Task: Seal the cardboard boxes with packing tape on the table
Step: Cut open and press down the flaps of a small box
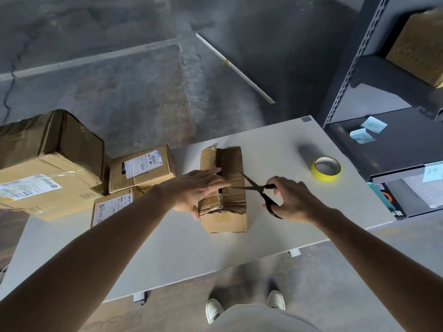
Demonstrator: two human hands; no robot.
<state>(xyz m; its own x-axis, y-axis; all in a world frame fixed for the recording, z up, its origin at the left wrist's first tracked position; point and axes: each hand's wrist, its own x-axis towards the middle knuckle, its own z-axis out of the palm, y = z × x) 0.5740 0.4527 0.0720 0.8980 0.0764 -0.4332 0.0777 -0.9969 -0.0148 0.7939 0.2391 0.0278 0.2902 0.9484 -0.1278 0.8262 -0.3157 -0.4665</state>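
Head view: box (223, 221) bears wrinkled brown tape (233, 164).

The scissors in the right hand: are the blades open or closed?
Open. The two blades of the scissors spread apart in a V at the edge of the box, while the right hand grips the handles.

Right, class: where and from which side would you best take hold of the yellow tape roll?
Probably from above: the tape roll lies flat on the table, its core hole facing up, so pinch its ring wall, one finger inside, thumb outside.
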